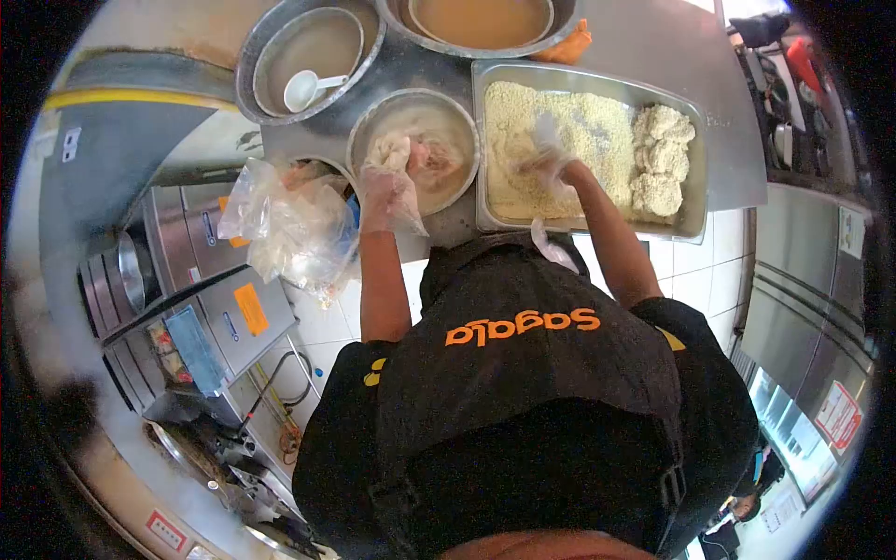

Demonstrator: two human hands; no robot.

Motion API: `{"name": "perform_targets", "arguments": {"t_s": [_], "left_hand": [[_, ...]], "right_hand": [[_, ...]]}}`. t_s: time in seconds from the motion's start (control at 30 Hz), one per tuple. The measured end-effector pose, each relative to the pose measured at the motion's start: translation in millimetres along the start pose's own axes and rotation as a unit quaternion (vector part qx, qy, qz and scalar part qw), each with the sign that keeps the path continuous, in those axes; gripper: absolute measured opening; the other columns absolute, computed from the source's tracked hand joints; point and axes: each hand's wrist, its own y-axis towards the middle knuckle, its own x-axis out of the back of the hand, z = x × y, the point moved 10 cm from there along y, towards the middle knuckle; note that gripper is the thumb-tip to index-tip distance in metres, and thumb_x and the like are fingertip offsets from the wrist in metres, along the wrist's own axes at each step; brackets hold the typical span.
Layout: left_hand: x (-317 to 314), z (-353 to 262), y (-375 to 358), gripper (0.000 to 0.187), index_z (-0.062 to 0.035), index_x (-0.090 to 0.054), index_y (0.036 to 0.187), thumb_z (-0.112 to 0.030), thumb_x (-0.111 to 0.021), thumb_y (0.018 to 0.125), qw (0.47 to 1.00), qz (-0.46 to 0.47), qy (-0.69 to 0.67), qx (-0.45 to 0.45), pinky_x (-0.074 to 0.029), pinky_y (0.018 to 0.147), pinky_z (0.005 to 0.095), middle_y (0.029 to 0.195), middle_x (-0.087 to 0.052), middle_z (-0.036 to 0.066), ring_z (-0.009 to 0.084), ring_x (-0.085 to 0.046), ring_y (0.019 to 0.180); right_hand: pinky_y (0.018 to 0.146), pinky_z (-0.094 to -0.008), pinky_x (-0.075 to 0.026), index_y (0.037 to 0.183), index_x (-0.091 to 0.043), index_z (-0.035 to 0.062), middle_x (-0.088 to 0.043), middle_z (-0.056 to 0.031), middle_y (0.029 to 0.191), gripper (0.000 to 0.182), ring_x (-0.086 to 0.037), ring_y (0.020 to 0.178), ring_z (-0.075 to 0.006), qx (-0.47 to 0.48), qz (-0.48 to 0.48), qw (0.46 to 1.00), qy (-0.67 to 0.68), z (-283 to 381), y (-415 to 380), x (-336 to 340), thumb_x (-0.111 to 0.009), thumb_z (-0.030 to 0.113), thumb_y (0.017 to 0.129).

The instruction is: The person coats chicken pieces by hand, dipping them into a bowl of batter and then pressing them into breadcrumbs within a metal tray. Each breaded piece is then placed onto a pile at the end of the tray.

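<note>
My left hand (381, 191), in a loose clear plastic glove, is closed on a pale piece of raw meat (393, 149) at the near left side of a round metal bowl (471, 140). Pinkish raw meat (435, 161) lies in cloudy liquid in that bowl. My right hand (551, 166), gloved in the same way, reaches into yellowish crumbs (607, 117) in a steel tray (590, 71). Its fingers are blurred and partly lost in the crumbs. Several coated lumps (661, 154) sit at the tray's right end.
Behind the bowl stand a basin with a white ladle (303, 91) and a basin of brownish liquid (481, 19). An orange cloth (567, 45) lies near it. At the table's left edge hangs a clear plastic bag (303, 229). A person (747, 504) is at lower right.
</note>
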Motion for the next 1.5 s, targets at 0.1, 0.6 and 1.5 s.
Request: {"name": "perform_targets", "arguments": {"t_s": [0.1, 0.6, 1.5], "left_hand": [[3, 13, 8, 0.021, -0.0010, -0.055, 0.100, -0.002, -0.056, 0.078, 0.998, 0.061, -0.016, -0.013, -0.046, 0.071, 0.0210, 0.093, -0.058, 0.005, 0.0104, -0.056, 0.078], [55, 102, 36, 0.020, -0.0036, -0.055, 0.095, -0.004, -0.058, 0.076, 0.998, 0.023, -0.055, -0.008, -0.045, 0.065, 0.0236, 0.087, -0.055, 0.002, 0.0099, -0.052, 0.075], [13, 59, 12, 0.030, -0.0030, -0.045, 0.102, 0.001, -0.053, 0.074, 0.968, 0.081, -0.220, 0.084, -0.048, 0.067, 0.0281, 0.090, -0.052, 0.007, 0.0167, -0.054, 0.080]], "right_hand": [[0.086, -0.0317, -0.041, 0.129, -0.035, 0.0108, -0.053, -0.0096, 0.113, 0.070, -0.052, 0.095, -0.0235, -0.008, 0.021, 1.000, -0.010, 21, -24, -1, -0.069, 0.030, 0.071], [0.083, -0.0377, -0.043, 0.109, -0.054, 0.0048, -0.056, -0.0196, 0.105, 0.046, -0.054, 0.095, -0.0298, -0.028, -0.161, 0.936, -0.311, 84, -82, 78, -0.060, 0.036, 0.075], [0.073, -0.0298, -0.045, 0.096, -0.059, 0.0022, -0.061, -0.0108, 0.089, 0.022, -0.056, 0.082, -0.0184, -0.029, -0.233, 0.943, -0.237, -14, 31, 64, -0.054, 0.016, 0.079]]}}
